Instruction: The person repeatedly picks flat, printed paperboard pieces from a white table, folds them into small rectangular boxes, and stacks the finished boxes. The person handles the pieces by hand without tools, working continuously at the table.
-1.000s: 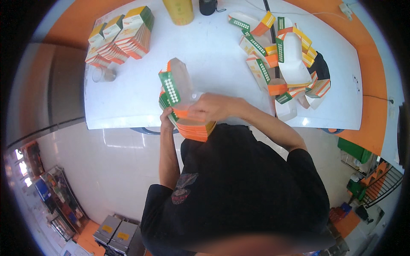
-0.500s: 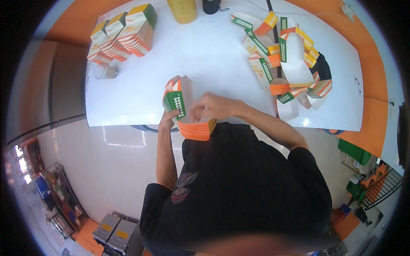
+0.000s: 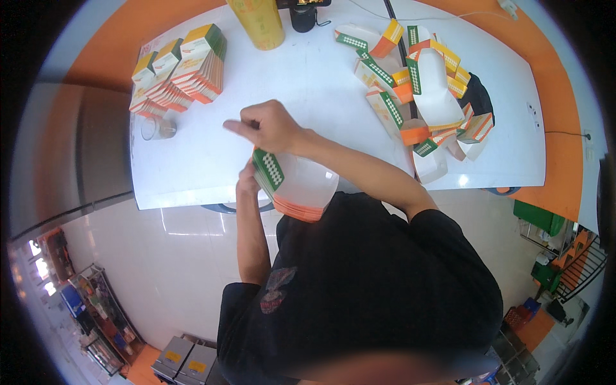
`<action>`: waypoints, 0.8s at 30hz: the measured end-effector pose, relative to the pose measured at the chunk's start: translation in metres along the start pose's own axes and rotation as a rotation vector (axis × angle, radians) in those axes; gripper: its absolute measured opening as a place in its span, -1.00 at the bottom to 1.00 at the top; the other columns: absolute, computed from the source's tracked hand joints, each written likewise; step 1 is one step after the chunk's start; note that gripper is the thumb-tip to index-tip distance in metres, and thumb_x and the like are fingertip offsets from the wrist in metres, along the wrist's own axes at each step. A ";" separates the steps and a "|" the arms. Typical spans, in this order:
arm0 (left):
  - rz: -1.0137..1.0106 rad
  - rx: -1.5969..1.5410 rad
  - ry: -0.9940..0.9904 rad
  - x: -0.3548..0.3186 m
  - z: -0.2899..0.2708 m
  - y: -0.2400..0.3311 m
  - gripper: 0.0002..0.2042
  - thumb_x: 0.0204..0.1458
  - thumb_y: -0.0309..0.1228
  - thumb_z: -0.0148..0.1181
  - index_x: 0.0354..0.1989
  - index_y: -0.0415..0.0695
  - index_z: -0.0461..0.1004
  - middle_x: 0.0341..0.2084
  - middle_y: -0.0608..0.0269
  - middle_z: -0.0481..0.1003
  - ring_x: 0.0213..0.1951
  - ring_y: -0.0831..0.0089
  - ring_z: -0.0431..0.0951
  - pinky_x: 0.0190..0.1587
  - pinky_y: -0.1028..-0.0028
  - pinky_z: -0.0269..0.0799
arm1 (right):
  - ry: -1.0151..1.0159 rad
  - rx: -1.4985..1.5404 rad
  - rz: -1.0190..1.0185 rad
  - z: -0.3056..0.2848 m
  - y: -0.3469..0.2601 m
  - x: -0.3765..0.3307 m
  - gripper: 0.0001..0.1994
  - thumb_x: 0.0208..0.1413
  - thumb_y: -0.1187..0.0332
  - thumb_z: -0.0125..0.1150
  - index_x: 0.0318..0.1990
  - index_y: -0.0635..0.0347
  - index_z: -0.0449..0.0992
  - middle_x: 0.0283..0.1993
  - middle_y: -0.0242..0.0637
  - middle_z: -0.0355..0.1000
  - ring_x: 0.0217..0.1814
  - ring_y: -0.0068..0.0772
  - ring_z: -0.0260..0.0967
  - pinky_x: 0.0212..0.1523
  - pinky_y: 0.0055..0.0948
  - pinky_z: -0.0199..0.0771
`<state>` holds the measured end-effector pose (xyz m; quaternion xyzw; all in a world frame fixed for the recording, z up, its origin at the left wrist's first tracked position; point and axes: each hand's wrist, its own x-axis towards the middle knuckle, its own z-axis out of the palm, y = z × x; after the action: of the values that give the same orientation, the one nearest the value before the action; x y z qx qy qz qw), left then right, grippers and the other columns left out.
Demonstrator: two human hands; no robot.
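Observation:
A nested stack of paper food trays (image 3: 298,179), white inside with green and orange sides, is held at the table's near edge in front of my body. My left hand (image 3: 248,178) is closed on the left side of the stack; its fingers are partly hidden behind the trays. Above the stack's far end, my right hand (image 3: 271,125) is curled into a loose fist with the thumb sticking out to the left. Nothing shows in it, and it covers that end of the stack.
Flat folded cartons (image 3: 199,64) stand in piles at the far left, beside a clear cup (image 3: 158,128). A yellow container (image 3: 260,22) and a black cylindrical object (image 3: 303,18) are at the back. Loose opened trays (image 3: 438,90) lie heaped on the right of the white table (image 3: 321,77).
My right hand has moved from inside the stack out to its far left end, and its fingers have curled with the thumb out. The left hand keeps its hold on the stack.

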<state>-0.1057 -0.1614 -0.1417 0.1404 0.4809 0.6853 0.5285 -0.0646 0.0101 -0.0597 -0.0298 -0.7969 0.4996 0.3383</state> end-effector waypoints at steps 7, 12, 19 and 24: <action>-0.040 0.083 -0.091 0.015 -0.001 0.022 0.13 -0.38 -0.14 0.56 0.42 -0.35 0.06 0.16 0.09 0.40 0.18 0.23 0.45 0.21 0.32 0.38 | 0.093 0.007 -0.071 -0.001 -0.013 0.014 -0.51 0.21 0.26 0.28 -0.73 0.26 0.31 -0.77 -0.12 0.21 -0.75 -0.17 0.17 -0.61 -0.24 0.14; -0.020 0.055 -0.098 0.019 0.005 0.019 0.06 -0.41 -0.37 0.38 0.45 -0.29 0.03 0.16 0.10 0.37 0.12 0.21 0.47 0.26 0.23 0.38 | -0.063 0.062 0.124 -0.035 -0.008 0.007 -0.70 0.18 0.14 0.28 -0.24 0.24 0.57 -0.18 0.02 0.51 -0.11 0.05 0.46 -0.03 -0.15 0.43; 0.007 -0.081 0.130 -0.017 -0.008 0.008 0.18 -0.54 -0.28 0.42 0.50 0.01 0.01 0.01 0.22 0.37 0.03 0.20 0.54 0.15 0.20 0.59 | -0.202 -1.050 0.530 -0.176 0.010 -0.076 -0.37 0.07 0.15 0.43 0.25 0.22 0.37 0.25 0.01 0.37 0.29 0.07 0.34 0.31 -0.09 0.32; -0.050 -0.047 0.129 -0.024 -0.014 0.000 0.18 -0.55 -0.28 0.41 0.50 0.02 0.01 0.01 0.21 0.38 -0.01 0.19 0.57 0.12 0.15 0.63 | -0.319 -1.139 0.847 -0.214 0.041 -0.129 -0.17 -0.03 0.23 0.49 0.39 0.19 0.19 0.36 0.06 0.23 0.20 0.13 0.41 0.18 -0.05 0.46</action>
<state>-0.1065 -0.1891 -0.1412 0.0716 0.5012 0.6905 0.5165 0.1442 0.1466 -0.1004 -0.4341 -0.8931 0.0938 -0.0723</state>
